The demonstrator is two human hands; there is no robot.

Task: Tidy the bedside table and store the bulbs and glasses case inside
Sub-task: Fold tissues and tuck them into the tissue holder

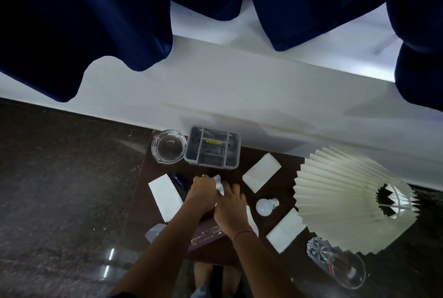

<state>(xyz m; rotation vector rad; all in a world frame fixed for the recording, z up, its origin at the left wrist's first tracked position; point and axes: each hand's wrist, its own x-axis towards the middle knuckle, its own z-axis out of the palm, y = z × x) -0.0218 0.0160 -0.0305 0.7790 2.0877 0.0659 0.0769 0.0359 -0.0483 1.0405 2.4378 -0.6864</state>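
Both my hands meet over the middle of the dark bedside table [239,166]. My left hand [200,193] and my right hand [231,206] are closed together on a crumpled white tissue [219,185]. A white bulb [265,206] lies loose on the table, right of my right hand. White bulb boxes lie around: one at the left [165,196], one at the back right [261,172], one at the front right [285,229]. A dark maroon case [206,238] with gold lettering lies under my forearms. A dark blue object [178,181] is partly hidden behind my left hand.
A grey divided organizer [212,150] and a glass ashtray [169,146] stand at the table's back, against the white wall. A pleated cream lampshade [342,199] covers the right side, with a clear glass lamp base [335,261] below it. Blue curtains hang above.
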